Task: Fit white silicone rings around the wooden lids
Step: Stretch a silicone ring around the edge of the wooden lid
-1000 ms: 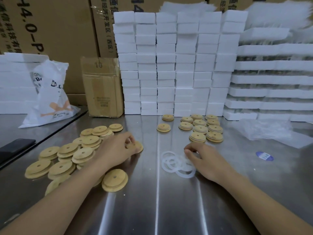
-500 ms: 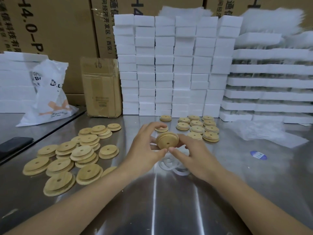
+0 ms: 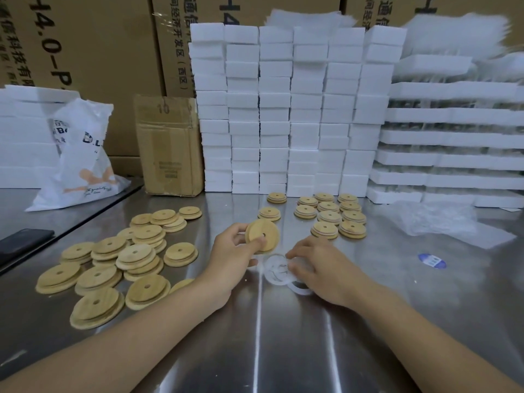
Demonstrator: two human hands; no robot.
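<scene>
Holding a single wooden lid (image 3: 262, 235) clear of the steel desk (image 3: 283, 350), the left hand (image 3: 232, 256) has its grip clamped on the disc's edge between thumb and fingers. The lid is tilted with its centre hole facing the viewer. Just beside and below it, the right hand (image 3: 320, 268) rests with bent fingertips on a small heap of white silicone rings (image 3: 276, 272) lying flat on the desk. Whether its grip has actually pinched a ring cannot be told. To the left there is a loose pile of bare lids (image 3: 113, 259), overlapping, each with a centre hole. Beyond the hands is a group of finished lids (image 3: 331, 215) in short rows, each with a pale band at the rim, and two more sit apart on the left of the group. At the back of the desk stands a wall of stacked white foam blocks (image 3: 283, 109), flanked on the right by foam trays (image 3: 453, 137). A small cardboard box (image 3: 170, 146) stands upright left of the blocks, and a printed white bag (image 3: 79, 154) slumps beside it. Also on the desk are a crumpled clear plastic sheet (image 3: 436, 219), far right, a blue sticker (image 3: 431, 260) near it and a dark phone (image 3: 22, 242) at the left edge.
</scene>
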